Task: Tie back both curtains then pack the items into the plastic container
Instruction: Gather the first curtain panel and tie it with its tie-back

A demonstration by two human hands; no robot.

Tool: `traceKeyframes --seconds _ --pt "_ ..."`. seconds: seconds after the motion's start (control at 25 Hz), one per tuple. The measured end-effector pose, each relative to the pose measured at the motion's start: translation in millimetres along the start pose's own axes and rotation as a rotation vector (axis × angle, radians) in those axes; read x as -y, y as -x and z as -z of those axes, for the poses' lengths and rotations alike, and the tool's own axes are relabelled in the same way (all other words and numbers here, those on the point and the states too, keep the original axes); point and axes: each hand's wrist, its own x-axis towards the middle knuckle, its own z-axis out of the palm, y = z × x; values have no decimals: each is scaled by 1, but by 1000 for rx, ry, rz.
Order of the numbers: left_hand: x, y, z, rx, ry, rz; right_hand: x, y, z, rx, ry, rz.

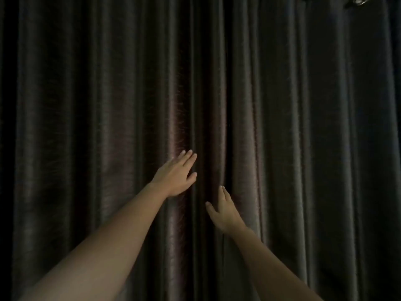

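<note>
Left hand (175, 174) and right hand (223, 210) at centre seam of closed dark curtains (86, 105), fingers (188, 156) straight, gripping nothing; metal eyelets (359, 1) at 1 o'clock

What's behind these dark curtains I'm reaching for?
Nothing behind them shows. The curtains hang closed and cover the whole view. The left hand and right hand, both open, are at the middle folds.

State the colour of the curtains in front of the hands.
Dark brown curtains, with a faint sheen on the folds; head view, the only one.
</note>
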Motion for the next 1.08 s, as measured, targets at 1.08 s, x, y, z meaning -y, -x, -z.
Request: traceKeyframes --seconds 1.08 --pt "126 -171 45 -387 -974 307 67 -198 -97 5 -416 409"
